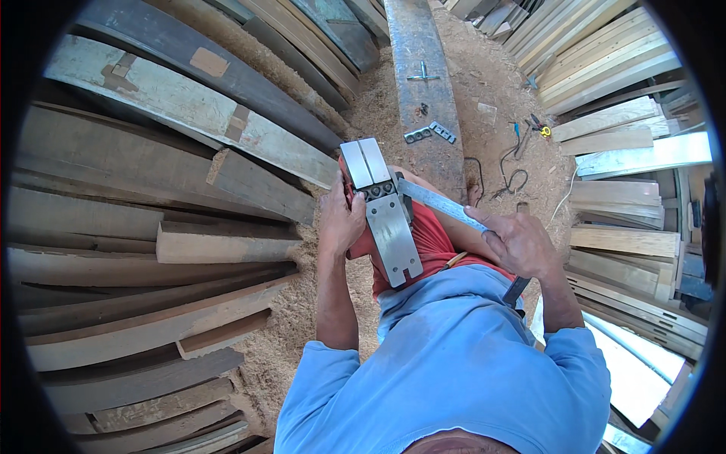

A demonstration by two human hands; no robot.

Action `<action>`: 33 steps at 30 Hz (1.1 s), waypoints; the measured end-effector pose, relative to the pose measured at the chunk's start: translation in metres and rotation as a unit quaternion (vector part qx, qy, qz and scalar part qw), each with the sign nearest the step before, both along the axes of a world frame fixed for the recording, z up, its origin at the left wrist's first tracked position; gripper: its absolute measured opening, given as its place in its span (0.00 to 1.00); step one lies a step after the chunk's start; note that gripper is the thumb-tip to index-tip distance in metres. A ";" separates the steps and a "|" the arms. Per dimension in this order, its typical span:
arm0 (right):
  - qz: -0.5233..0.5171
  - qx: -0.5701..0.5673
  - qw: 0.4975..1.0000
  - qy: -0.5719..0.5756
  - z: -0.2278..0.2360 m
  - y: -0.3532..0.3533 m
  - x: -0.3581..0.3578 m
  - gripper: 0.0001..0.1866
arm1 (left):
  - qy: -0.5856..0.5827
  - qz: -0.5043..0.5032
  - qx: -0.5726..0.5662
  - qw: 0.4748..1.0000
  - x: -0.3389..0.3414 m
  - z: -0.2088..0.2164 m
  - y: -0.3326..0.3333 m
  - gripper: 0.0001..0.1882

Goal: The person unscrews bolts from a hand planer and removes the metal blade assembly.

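Observation:
An electric hand planer point(389, 227) lies upside down over my lap, its silver sole plates facing up. The dark cutter drum point(380, 189) with round fittings shows in the gap between the plates. My left hand point(344, 216) grips the planer's red body along its left side. In my right hand point(522, 238) is a flat, silver metal strip like a steel rule point(442, 203), its far end beside the drum. A dark bar point(517, 290) sticks out below that hand; whether it joins the strip, I cannot tell.
A worn plank point(423, 38) ahead carries a T-handled wrench point(423, 73), two metal pieces with holes point(429, 134) and small dark parts. Boards point(151, 151) crowd the left; more timber point(620, 242) is stacked right. A cord point(510, 178) and yellow-handled tool point(545, 132) lie on sawdust.

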State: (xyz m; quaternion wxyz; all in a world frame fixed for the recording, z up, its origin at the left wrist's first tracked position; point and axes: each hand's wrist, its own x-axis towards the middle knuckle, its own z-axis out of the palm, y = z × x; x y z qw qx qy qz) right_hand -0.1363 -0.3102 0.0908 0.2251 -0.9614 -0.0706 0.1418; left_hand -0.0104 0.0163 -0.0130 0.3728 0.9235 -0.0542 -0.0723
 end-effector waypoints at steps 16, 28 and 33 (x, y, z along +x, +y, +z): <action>0.015 -0.004 1.000 -0.004 -0.005 0.002 0.003 0.28 | 0.041 -0.019 -0.056 0.997 0.014 -0.020 0.013 0.36; 0.009 0.003 1.000 -0.001 -0.009 0.007 -0.002 0.28 | 0.049 -0.011 -0.074 0.996 0.015 -0.027 0.016 0.36; 0.003 0.010 1.000 -0.001 -0.007 0.006 0.000 0.28 | 0.052 0.004 -0.107 0.993 0.014 -0.028 0.017 0.36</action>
